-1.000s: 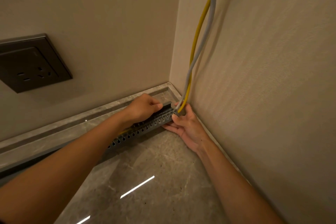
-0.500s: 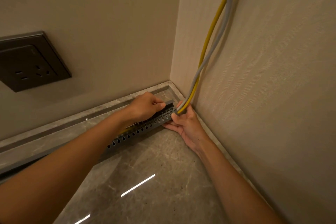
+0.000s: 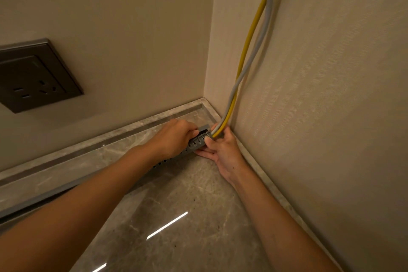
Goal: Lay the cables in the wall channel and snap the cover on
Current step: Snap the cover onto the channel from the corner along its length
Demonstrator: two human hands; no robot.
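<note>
Fingers [image 3: 192,131] gripping channel [image 3: 197,145], marble floor [image 3: 176,196], beige walls [image 3: 132,28]

Arms outstretched, left hand [image 3: 174,139] curled over the channel [image 3: 198,143], right hand [image 3: 223,150] pinching it

1. I'm facing a corner: smooth beige wall [image 3: 132,28] left, textured beige wall [image 3: 331,95] right.
2. Dark socket plate [image 3: 35,77] on the left one.
3. Glossy marble floor [image 3: 198,194] below me, stone skirting [image 3: 106,139], one bright reflected streak [image 3: 167,225].
</note>
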